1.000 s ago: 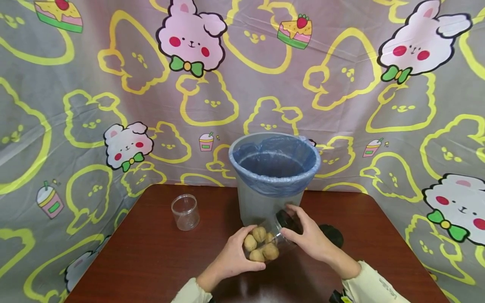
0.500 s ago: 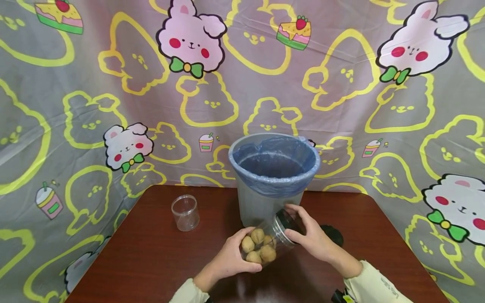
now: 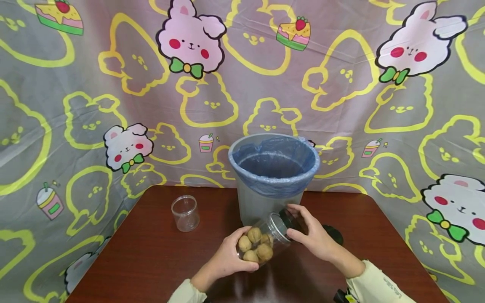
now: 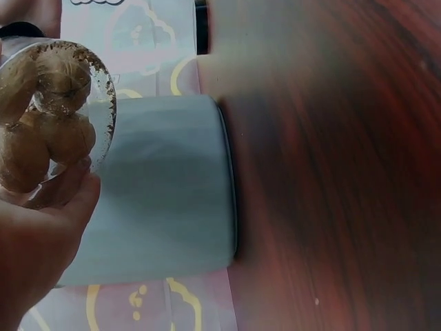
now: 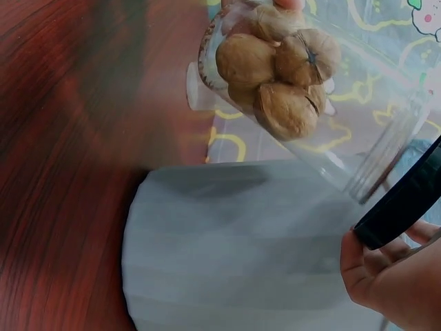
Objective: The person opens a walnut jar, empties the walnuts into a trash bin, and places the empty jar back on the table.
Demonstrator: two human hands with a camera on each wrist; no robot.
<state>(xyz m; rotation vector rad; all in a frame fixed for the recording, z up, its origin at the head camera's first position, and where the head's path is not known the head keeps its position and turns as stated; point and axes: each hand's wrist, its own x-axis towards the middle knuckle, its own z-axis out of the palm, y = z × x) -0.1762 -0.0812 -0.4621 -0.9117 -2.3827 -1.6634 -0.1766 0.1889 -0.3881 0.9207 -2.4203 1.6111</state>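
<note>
My left hand (image 3: 227,256) grips the base of a clear plastic jar (image 3: 275,246), tilted with its mouth up and to the right. Several walnuts (image 3: 264,252) lie at its bottom end; in the left wrist view, brown crumbs edge the jar's base (image 4: 107,103). With thumb and fingers my right hand (image 3: 316,240) holds a black screw lid (image 3: 292,220) by its rim. The right wrist view has this lid (image 5: 403,200) tilted off the jar's threaded neck (image 5: 386,155), a narrow gap between them.
Just beyond my hands stands a grey bin (image 3: 254,206) lined with a blue bag (image 3: 276,185). A second clear jar (image 3: 186,219), lidless, is at the left on the brown table (image 3: 151,261). Behind my right wrist lies a dark rounded object (image 3: 334,234). A patterned cloth (image 3: 212,160) hangs behind.
The black lid has come off the jar's neck, held in my right hand. My left hand has drawn the jar slightly down and left, baring its rim.
</note>
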